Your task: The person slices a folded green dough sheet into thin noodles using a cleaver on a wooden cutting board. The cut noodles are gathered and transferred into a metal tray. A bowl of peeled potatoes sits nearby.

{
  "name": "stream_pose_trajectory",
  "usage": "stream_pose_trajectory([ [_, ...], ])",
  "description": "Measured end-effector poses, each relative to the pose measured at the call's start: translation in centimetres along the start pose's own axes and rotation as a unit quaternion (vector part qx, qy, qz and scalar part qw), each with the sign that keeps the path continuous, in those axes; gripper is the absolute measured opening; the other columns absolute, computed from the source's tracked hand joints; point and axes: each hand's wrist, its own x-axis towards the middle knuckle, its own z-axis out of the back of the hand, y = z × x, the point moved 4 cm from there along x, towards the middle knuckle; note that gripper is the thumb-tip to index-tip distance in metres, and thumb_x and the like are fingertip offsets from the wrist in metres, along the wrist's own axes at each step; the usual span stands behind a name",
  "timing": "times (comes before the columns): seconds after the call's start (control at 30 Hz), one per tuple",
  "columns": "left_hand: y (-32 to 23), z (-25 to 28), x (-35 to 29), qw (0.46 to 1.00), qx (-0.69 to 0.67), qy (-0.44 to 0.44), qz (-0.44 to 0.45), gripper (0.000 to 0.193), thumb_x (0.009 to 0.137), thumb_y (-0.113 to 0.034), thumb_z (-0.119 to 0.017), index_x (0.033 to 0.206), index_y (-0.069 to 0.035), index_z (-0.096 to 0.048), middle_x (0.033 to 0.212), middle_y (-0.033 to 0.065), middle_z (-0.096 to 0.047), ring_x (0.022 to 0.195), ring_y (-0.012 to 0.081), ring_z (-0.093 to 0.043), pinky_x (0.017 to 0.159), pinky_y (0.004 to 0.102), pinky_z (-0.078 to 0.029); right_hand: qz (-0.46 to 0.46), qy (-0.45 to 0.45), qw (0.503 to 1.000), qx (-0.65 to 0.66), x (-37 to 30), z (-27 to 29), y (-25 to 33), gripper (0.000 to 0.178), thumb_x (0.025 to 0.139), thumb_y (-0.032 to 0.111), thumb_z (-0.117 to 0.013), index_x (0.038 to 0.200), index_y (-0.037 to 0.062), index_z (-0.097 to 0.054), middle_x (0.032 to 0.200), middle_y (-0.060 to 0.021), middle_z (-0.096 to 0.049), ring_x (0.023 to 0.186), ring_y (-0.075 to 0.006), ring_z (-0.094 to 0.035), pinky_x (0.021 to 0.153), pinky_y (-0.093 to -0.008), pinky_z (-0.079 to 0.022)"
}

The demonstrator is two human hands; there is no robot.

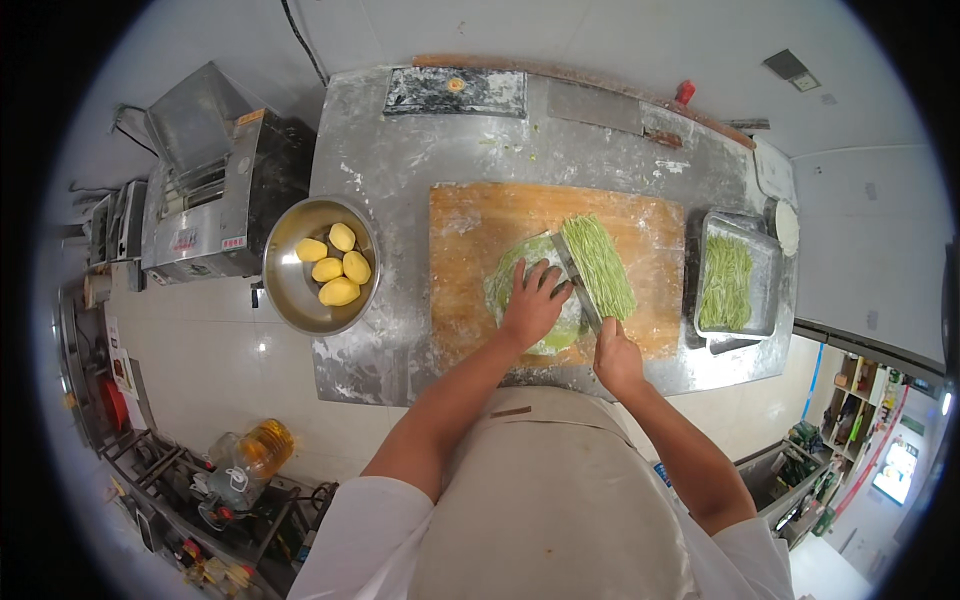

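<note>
A floured sheet of green dough (508, 268) lies folded on the wooden board (455, 230). My left hand (535, 305) rests flat on it with the fingers spread, the fingertips close to the knife blade. In my right hand (617, 355) is the handle of a knife (577, 270). Its long blade stands along the dough's right edge, between the sheet and a bundle of cut green noodles (598, 265). The noodles lie side by side, just right of the blade. Part of the dough is hidden under my left hand.
Left of the board, a steel bowl (285, 285) holds several peeled potatoes (340, 291). To the right stands a metal tray (767, 290) with more green noodles (727, 282). A dark floured slab (420, 92) lies at the table's far edge. A steel machine (215, 215) stands beyond the bowl.
</note>
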Motion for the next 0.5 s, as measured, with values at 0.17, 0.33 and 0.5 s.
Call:
stream_pose_trajectory([
  [0.17,-0.1,-0.3,0.0,1.0,0.018,0.008,-0.003,0.04,0.083,-0.016,-0.072,0.123,-0.018,-0.072,0.136,0.0104,-0.059,0.14,0.036,-0.043,0.121,0.071,-0.023,-0.007,0.026,1.0,0.004,2.4,-0.9,0.5,0.028,0.087,-0.001,-0.058,0.11,0.0002,-0.042,0.104,-0.0296,-0.061,0.082,-0.0512,-0.067,0.07,-0.0583,-0.055],
  [0.33,0.1,-0.2,0.1,1.0,0.014,0.007,-0.007,0.04,0.083,-0.014,-0.072,0.122,-0.018,-0.072,0.136,0.0085,-0.058,0.14,0.0359,-0.043,0.121,0.0711,-0.022,0.01,-0.022,1.0,0.005,2.8,-2.2,0.4,0.029,0.086,0.0,-0.059,0.11,0.0013,-0.042,0.104,-0.0292,-0.061,0.081,-0.051,-0.067,0.07,-0.0584,-0.055],
  [0.5,0.0,0.0,-0.3,1.0,-0.008,-0.014,0.008,0.04,0.082,-0.013,-0.072,0.121,-0.018,-0.072,0.136,0.0083,-0.058,0.14,0.0359,-0.043,0.121,0.07,-0.023,0.015,-0.002,1.0,0.001,1.4,-0.2,0.6,0.03,0.086,0.001,-0.06,0.111,0.0016,-0.043,0.104,-0.0285,-0.061,0.08,-0.0505,-0.067,0.069,-0.0576,-0.056],
])
